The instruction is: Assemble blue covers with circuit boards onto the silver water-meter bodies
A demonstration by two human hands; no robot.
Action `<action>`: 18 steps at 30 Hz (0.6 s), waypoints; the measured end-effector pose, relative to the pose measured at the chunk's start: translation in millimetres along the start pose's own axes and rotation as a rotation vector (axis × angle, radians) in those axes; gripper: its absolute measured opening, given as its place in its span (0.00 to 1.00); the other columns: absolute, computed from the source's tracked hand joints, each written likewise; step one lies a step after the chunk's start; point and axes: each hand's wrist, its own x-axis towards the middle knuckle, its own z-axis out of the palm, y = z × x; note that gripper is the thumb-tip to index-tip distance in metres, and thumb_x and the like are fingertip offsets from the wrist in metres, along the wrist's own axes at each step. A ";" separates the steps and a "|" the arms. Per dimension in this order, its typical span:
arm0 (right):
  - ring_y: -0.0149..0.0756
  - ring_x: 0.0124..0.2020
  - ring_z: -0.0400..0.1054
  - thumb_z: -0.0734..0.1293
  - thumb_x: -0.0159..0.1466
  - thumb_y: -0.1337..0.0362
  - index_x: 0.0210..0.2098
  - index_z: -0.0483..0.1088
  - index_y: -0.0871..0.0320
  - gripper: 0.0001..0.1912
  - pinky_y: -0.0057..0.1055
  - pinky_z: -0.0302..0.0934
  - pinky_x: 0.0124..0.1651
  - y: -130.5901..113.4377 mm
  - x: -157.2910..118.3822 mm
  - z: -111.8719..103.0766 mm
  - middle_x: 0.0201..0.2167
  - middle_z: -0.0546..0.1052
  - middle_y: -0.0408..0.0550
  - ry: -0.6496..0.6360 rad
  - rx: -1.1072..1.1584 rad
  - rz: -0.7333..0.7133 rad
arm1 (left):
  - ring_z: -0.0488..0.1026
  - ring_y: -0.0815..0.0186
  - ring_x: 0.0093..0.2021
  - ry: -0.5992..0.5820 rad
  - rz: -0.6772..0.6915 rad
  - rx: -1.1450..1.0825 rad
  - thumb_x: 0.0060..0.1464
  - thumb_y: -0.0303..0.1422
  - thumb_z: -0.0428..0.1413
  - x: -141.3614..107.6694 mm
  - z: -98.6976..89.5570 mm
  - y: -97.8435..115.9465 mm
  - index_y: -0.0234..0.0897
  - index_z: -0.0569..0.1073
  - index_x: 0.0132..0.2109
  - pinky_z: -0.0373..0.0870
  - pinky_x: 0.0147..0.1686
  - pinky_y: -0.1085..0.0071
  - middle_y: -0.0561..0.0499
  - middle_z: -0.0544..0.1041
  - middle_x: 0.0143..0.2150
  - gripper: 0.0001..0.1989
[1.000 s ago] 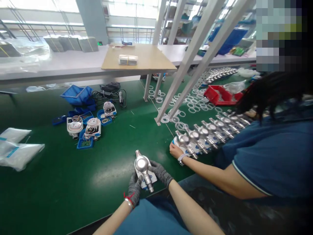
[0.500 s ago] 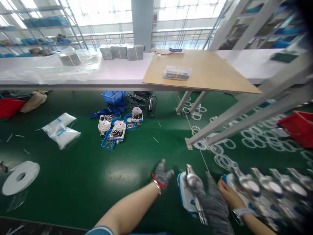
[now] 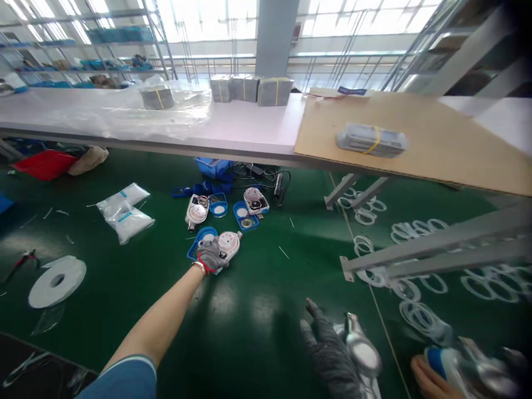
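Note:
My gloved left hand (image 3: 210, 255) reaches far out and grips an opened white device (image 3: 228, 242) with a round disc on it, its fingers partly hidden. Against this hand lies the device's blue shell half (image 3: 200, 238). Two more opened devices lie behind, a white housing (image 3: 197, 212) and another one (image 3: 255, 202), each with a blue shell half beside it. My gloved right hand (image 3: 330, 343) is open, fingers apart, just left of a closed device with a metal body (image 3: 363, 354). Whether it touches that device I cannot tell.
At the lower right a co-worker's bare hand (image 3: 434, 379) is on another metal-bodied device (image 3: 482, 368), blurred. White rings (image 3: 415, 316) lie around the slanted grey table legs (image 3: 432, 244). On the left are a white roll (image 3: 75, 277), plastic bags (image 3: 127, 213) and pliers (image 3: 25, 260). A raised shelf (image 3: 249, 119) runs across.
My left hand has moved forward and left onto the opened device, which has turned. My right hand has come off the metal-bodied device and opened. The view has swung left.

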 end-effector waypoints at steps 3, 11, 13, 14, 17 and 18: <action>0.45 0.60 0.65 0.55 0.64 0.56 0.62 0.65 0.62 0.30 0.43 0.57 0.66 -38.0 4.7 22.8 0.59 0.70 0.55 -0.142 -0.052 -0.187 | 0.56 0.38 0.67 -0.352 0.311 0.246 0.19 0.30 0.74 -67.2 0.1 -27.2 0.42 0.67 0.61 0.44 0.71 0.47 0.36 0.64 0.64 0.54; 0.49 0.64 0.57 0.56 0.67 0.67 0.61 0.65 0.55 0.24 0.49 0.46 0.67 -99.8 -9.2 74.0 0.64 0.64 0.56 -0.590 -0.440 -0.521 | 0.50 0.60 0.72 -0.355 0.445 0.147 0.56 0.28 0.51 -212.7 -0.3 -77.3 0.56 0.68 0.59 0.33 0.75 0.51 0.56 0.61 0.68 0.25; 0.48 0.58 0.64 0.54 0.68 0.68 0.58 0.68 0.59 0.22 0.46 0.53 0.61 -96.1 -23.1 80.6 0.56 0.71 0.61 -0.615 -0.475 -0.423 | 0.53 0.59 0.70 -0.087 0.221 -0.057 0.55 0.34 0.55 -235.8 10.5 -86.1 0.49 0.67 0.60 0.39 0.75 0.52 0.51 0.63 0.67 0.25; 0.47 0.54 0.68 0.54 0.68 0.68 0.56 0.69 0.59 0.21 0.44 0.56 0.58 -93.8 -31.4 82.2 0.52 0.74 0.62 -0.620 -0.478 -0.372 | 0.58 0.57 0.68 0.016 0.061 -0.209 0.54 0.39 0.57 -243.9 18.5 -89.1 0.46 0.67 0.60 0.47 0.73 0.53 0.48 0.66 0.65 0.26; 0.46 0.46 0.73 0.55 0.68 0.64 0.53 0.71 0.59 0.19 0.40 0.62 0.49 -89.0 -57.9 83.5 0.45 0.77 0.59 -0.609 -0.462 -0.271 | 0.74 0.56 0.53 0.026 -0.345 -0.753 0.49 0.52 0.59 -252.2 47.2 -90.9 0.41 0.69 0.55 0.70 0.58 0.56 0.44 0.77 0.51 0.31; 0.46 0.45 0.73 0.56 0.68 0.62 0.52 0.71 0.59 0.19 0.39 0.63 0.48 -88.5 -65.7 83.9 0.44 0.78 0.58 -0.601 -0.461 -0.248 | 0.76 0.57 0.47 -0.012 -0.405 -0.895 0.47 0.53 0.60 -250.0 55.5 -89.5 0.39 0.71 0.52 0.73 0.52 0.59 0.45 0.79 0.46 0.30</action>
